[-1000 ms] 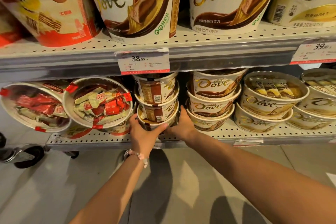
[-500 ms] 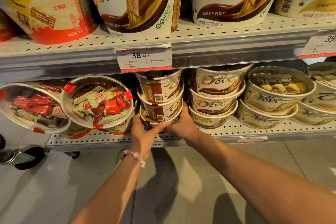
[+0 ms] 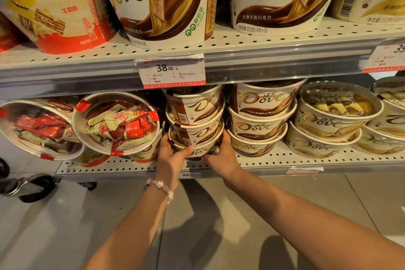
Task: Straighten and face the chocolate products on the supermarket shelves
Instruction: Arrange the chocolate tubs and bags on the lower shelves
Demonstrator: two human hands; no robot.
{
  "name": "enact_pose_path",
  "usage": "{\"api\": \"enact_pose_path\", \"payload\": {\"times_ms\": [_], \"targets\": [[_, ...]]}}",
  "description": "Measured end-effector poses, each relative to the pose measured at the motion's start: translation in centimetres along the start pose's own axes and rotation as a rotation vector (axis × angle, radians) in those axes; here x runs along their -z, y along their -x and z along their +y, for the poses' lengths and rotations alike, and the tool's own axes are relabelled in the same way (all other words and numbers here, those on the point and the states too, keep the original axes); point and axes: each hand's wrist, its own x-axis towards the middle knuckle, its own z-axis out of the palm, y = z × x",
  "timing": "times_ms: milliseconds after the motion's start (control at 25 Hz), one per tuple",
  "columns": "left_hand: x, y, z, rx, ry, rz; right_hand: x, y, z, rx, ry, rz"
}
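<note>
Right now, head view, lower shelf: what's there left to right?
Tipped red-candy tub → tipped tub of red and cream candies → Dove stack held by left hand and right hand → brown Dove stack → pale Dove tubs.

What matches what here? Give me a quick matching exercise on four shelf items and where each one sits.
Things:
1. bottom tub
2. price tag
3. bracelet
4. tilted wafer tub

Places:
A. on the left wrist
B. clipped to the upper shelf's edge
C. gripped between left hand and right hand
D. lower shelf, left of the hands, lid facing out

Pairs: 1-C, 2-B, 3-A, 4-D
</note>
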Motion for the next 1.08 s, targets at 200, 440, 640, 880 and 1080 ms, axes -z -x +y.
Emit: {"api": "enact_pose_path", "payload": {"times_ms": [200, 440, 640, 880, 1080], "targets": [[-3.4, 2.5, -0.7, -0.054, 0.069, 0.280, -2.1, -1.3, 0.8, -0.030, 0.034, 0.184], [-3.6, 1.6, -1.4, -0.077, 0.037, 0.263, -2.3, -2.5, 0.9, -0.077, 0.016, 0.186], [-2.6, 1.7, -1.4, -0.125, -0.082, 0.176, -0.9, -1.6, 0.9, -0.030, -0.008, 0.051], [-0.7, 0.2, 0.2, -0.080, -0.036, 0.089, -0.9, -0.1, 0.2, -0.010, -0.034, -0.043], [-0.8, -0.5, 1.3, 0.025, 0.118, 0.015, -1.4, 0.1, 1.2, -0.021, -0.047, 0.005]]}}
